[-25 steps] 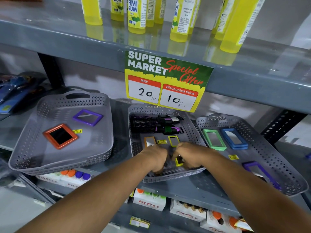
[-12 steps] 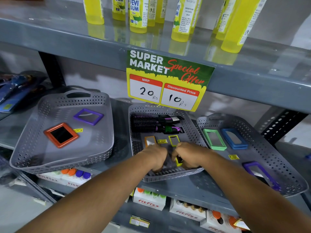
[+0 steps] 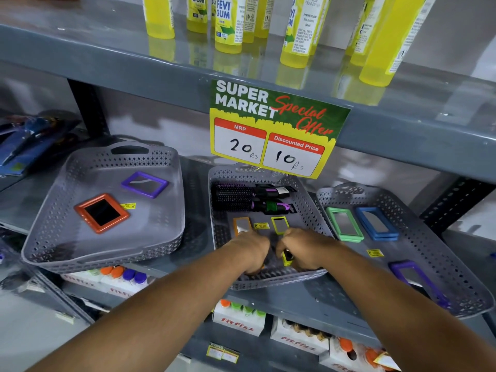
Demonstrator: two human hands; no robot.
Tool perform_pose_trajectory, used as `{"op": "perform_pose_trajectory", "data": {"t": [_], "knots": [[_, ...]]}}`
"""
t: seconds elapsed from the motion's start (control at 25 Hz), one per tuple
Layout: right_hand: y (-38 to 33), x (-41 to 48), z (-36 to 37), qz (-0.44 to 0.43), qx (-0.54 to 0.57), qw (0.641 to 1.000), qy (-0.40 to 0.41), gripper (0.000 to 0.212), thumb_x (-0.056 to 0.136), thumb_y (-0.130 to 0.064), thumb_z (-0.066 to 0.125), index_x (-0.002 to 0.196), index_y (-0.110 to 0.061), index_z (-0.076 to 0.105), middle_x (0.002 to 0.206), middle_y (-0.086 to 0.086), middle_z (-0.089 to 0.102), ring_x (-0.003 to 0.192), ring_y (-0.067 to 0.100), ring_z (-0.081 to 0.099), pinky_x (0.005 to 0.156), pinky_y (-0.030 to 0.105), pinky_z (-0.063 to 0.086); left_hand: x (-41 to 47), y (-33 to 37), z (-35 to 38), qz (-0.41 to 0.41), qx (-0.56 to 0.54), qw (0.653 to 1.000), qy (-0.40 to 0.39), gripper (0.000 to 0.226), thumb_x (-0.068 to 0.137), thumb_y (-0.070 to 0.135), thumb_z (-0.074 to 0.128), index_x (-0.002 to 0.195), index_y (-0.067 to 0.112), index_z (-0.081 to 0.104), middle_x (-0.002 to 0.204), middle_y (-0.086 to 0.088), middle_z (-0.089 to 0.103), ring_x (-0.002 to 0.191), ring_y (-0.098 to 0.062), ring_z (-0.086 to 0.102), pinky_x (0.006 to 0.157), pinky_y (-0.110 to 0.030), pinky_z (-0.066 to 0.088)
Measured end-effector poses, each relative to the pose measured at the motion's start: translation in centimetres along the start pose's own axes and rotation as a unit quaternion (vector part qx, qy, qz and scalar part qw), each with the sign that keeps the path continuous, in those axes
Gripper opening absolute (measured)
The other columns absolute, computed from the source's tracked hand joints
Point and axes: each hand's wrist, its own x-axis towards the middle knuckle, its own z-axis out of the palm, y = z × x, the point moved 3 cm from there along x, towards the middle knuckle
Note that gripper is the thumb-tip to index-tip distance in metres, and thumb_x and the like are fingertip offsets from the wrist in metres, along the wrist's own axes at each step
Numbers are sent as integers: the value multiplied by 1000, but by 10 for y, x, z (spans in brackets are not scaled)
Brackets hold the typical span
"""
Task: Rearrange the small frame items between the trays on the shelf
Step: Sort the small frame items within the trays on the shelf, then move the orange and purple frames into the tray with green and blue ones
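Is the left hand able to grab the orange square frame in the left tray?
Probably yes: the left hand is in the middle grey tray, and the orange square frame lies uncovered.

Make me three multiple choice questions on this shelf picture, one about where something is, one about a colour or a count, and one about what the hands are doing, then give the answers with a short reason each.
1. Where do the hairbrushes lie?
A. left tray
B. middle tray
C. right tray

2. What colour is the frame beside the green one in the right tray?
A. blue
B. red
C. white

3. What is the right hand doing?
A. resting on the upper shelf
B. lifting a brush
C. closed on a small yellow frame

Answers:
1 B: the hairbrushes lie at the back of the middle tray.
2 A: the blue frame lies next to the green frame in the right tray.
3 C: the right hand is closed on the small yellow frame, beside the left hand.
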Motion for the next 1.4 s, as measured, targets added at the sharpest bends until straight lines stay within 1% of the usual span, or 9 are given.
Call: {"op": "perform_pose_trajectory", "data": {"t": [0.36,0.48,0.64,0.8,0.96,1.04,1.16,1.24,1.4], "knots": [[-6,-5,-5,1,-13,1000,4,46,78,0,70,113,-29,65,119,5,54,103,28,58,85,38,52,-2,0,5,-10,-10,1000,-7,36,80,-1,64,116,1,58,125,-22,50,110,-35,53,92,-41,49],[-6,-8,-14,-1,-19,1000,-2,57,75,-2,69,120,-36,60,123,4,54,104,28,58,80,37,51,-8,-1,-4,-9,-30,1000,-7,40,80,3,64,118,7,56,123,-18,51,111,-35,51,89,-43,51],[6,-6,-53,-8,-6,1000,26,52,77,-6,67,123,-28,59,121,7,56,109,29,58,83,35,49,-22,-26,-50,13,-120,987,102,36,76,16,60,113,16,60,115,-13,56,105,-35,56,82,-42,53],[4,28,-98,19,-21,997,73,47,91,-14,60,136,-14,49,137,13,50,120,34,52,96,42,46,-39,-92,-85,-109,-115,961,227,46,78,27,56,124,19,53,132,-14,48,122,-36,44,100,-46,43],[-35,77,-128,-1,-57,995,80,38,97,-1,47,130,19,42,134,41,44,125,47,44,99,39,34,-69,-172,-74,-259,-104,937,210,61,83,31,51,140,14,34,149,-24,26,137,-43,22,109,-53,26],[-64,100,-150,-22,29,992,121,47,93,-5,56,136,8,43,139,31,46,129,38,45,100,32,30,-86,-210,-62,-307,-114,923,204,68,85,36,50,144,11,26,152,-26,19,140,-45,15,113,-54,22],[-116,134,-177,-89,22,988,127,55,89,-14,64,141,-10,45,145,18,44,131,32,45,104,33,35,-108,-253,-45,-342,-149,907,194,77,82,35,55,146,9,20,155,-26,13,143,-44,7,115,-51,16],[-150,160,-180,-112,22,988,107,59,87,-14,67,141,-13,44,146,16,44,131,32,45,105,35,38,-116,-276,-34,-351,-172,899,200,81,82,41,57,146,8,19,155,-25,16,144,-43,8,116,-50,15],[-197,206,-172,-128,1,987,99,66,83,-18,70,144,-14,43,150,13,43,136,27,42,112,31,32,-115,-308,-18,-345,-212,895,189,92,79,59,58,143,2,24,148,-24,30,139,-41,23,116,-46,21]]}}
